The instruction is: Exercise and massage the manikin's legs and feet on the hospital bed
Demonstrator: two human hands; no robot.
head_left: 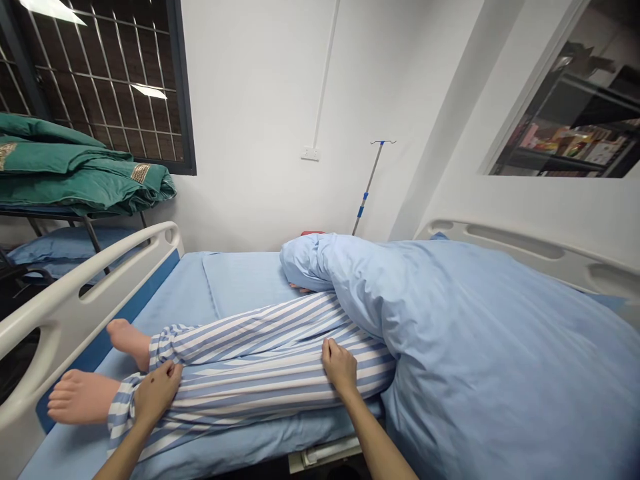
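Observation:
Blue-and-white striped trousers (250, 383) cover the legs of a lying figure, which looks like a care manikin. Its bare feet (83, 398) point left. My left hand (157, 392) is closed on the trouser fabric near the ankle of the closer leg. Higher up, around the thigh, my right hand (341, 367) is closed with its fingertips curled into the striped cloth. A light-blue quilt (465, 333) is folded back and bunched over the figure's upper body, hiding it. Part of a hand of the figure shows under the quilt's edge.
The bed (240, 280) has a blue sheet, a beige footboard (65, 300) at left and a headboard (505, 240) at right. Behind it stands an IV pole (367, 187). Folded green quilts (75, 173) lie on a rack at far left, below a barred window.

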